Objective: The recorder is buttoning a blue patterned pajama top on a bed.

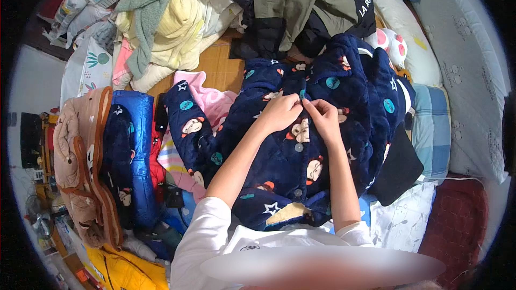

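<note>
A navy plush pajama top [278, 169] with monkey-face and star prints lies spread out in front of me. Its collar end points away and its pale-lined hem [288, 213] is nearest me. My left hand [281, 112] pinches the front placket on the upper chest, its fingers curled. Opposite it, my right hand [324, 119] grips the same placket edge between thumb and fingertips. Whatever button lies between the fingertips is hidden. Below the hands, a grey button [298, 147] and a lower button [298, 192] show on the front. One sleeve [191, 129] stretches out to the left.
Folded clothes, including a brown fleece garment [82, 161] and a shiny blue piece [135, 161], stand at left. Yellow and green textiles [177, 28] and a black-and-olive jacket [314, 4] lie beyond. A plush toy [397, 46] and blue plaid bedding [431, 125] are at right.
</note>
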The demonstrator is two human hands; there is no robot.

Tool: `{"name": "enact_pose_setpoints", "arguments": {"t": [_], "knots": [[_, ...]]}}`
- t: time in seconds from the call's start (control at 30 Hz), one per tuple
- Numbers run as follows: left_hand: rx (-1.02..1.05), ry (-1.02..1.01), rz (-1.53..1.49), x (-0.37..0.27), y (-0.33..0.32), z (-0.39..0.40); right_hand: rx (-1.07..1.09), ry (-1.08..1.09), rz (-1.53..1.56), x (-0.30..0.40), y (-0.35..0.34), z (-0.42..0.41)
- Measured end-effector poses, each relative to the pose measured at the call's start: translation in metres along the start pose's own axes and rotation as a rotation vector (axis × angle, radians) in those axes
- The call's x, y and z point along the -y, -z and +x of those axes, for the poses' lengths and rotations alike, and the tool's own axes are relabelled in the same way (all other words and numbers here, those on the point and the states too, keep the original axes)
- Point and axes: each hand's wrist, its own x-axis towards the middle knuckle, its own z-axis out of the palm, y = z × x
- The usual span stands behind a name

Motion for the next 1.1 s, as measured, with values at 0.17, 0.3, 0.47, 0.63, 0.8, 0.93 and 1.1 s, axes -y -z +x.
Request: {"name": "enact_pose_setpoints", "arguments": {"t": [0.17, 0.3, 0.47, 0.63, 0.8, 0.93, 1.1], "knots": [[-0.046, 0.004, 0.009, 0.004, -0.003, -0.003, -0.008, 0.010, -0.213, 0.011, -0.004, -0.001], [-0.046, 0.004, 0.028, -0.002, -0.003, -0.004, 0.012, 0.003, -0.260, 0.013, -0.003, 0.002], [-0.094, -0.031, 0.062, 0.000, -0.007, -0.005, 0.083, 0.029, -0.456, 0.017, -0.004, 0.010], [-0.100, -0.026, 0.024, -0.002, -0.006, -0.006, 0.113, 0.018, -0.446, 0.014, -0.004, 0.013], [-0.086, -0.008, 0.016, -0.002, -0.005, -0.005, 0.111, 0.035, -0.402, 0.009, -0.003, 0.013], [-0.079, 0.004, -0.006, -0.001, -0.005, -0.004, 0.112, 0.024, -0.352, 0.001, -0.002, 0.015], [-0.100, -0.007, 0.040, 0.000, -0.007, -0.004, 0.131, 0.030, -0.319, -0.005, 0.000, 0.015]]}}
